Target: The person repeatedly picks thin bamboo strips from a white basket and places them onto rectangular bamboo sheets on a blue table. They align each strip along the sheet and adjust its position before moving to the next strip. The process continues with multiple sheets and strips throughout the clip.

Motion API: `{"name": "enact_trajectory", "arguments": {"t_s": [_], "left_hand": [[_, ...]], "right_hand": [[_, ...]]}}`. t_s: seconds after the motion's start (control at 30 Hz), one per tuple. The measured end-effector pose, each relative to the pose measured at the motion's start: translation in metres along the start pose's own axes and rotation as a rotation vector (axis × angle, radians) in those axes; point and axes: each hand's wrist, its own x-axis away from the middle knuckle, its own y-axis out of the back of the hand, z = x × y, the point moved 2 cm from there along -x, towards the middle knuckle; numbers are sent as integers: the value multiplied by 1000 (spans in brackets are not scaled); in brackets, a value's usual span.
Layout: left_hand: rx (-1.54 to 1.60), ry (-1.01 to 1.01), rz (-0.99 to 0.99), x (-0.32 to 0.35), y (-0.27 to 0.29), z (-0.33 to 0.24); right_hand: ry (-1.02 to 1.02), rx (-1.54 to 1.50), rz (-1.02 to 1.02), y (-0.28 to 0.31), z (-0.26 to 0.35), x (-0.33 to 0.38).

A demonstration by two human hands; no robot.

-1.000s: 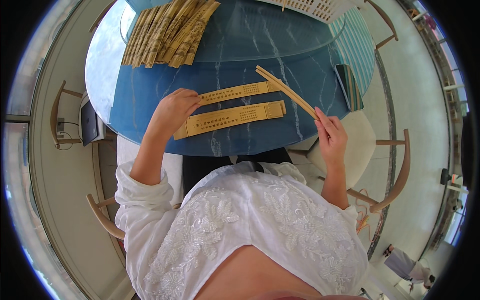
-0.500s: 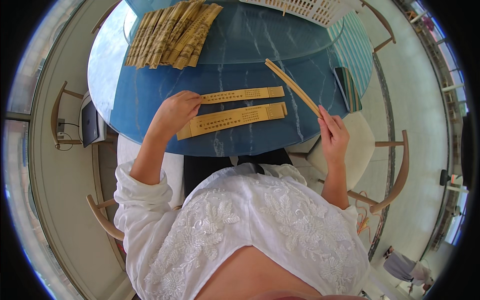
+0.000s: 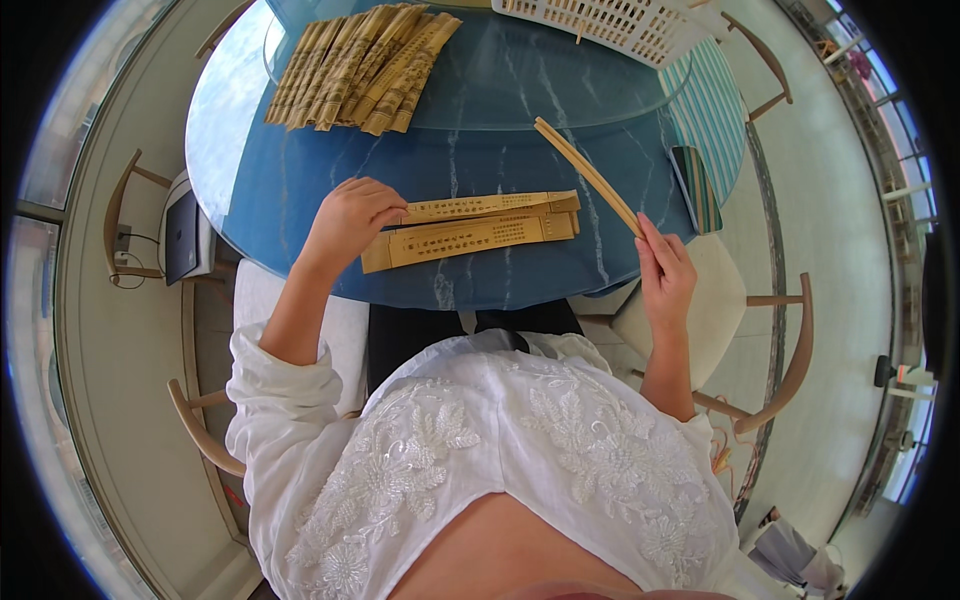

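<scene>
My right hand point(image 3: 667, 265) is closed around the near end of a pair of wooden chopsticks point(image 3: 588, 172), which point away and to the left over the table. My left hand point(image 3: 358, 222) pinches the left end of a flat tan paper chopstick sleeve point(image 3: 480, 206) with dark print. Its long near edge lies along a small stack of similar paper sleeves point(image 3: 470, 246), just nearer to me. A pile of brown printed chopstick sleeves point(image 3: 355, 72) rests at the far left; whether they are filled I cannot tell.
A white slotted basket point(image 3: 610, 32) with a few sticks showing stands at the far right. A flat striped object point(image 3: 697, 190) lies by the right table edge. The round blue table point(image 3: 320, 240) carries a raised glass disc point(image 3: 500, 85). Chairs surround it; one holds a laptop point(image 3: 182, 236).
My left hand has drawn the upper sleeve nearer, so it now meets the stack below it. The chopsticks stay in my right hand. The whole view has shifted slightly.
</scene>
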Motion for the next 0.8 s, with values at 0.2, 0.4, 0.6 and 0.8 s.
{"name": "enact_trajectory", "arguments": {"t_s": [0.2,0.4,0.6,0.8], "left_hand": [[394,511,10,11,16,-16],[511,606,109,34,19,-2],[287,662,264,37,27,7],[306,602,157,39,25,14]], "right_hand": [[8,8,4,-1,3,-1],[-12,8,54,-3,8,-3],[-41,70,158,-5,4,-1],[-55,63,184,-5,3,-1]]}}
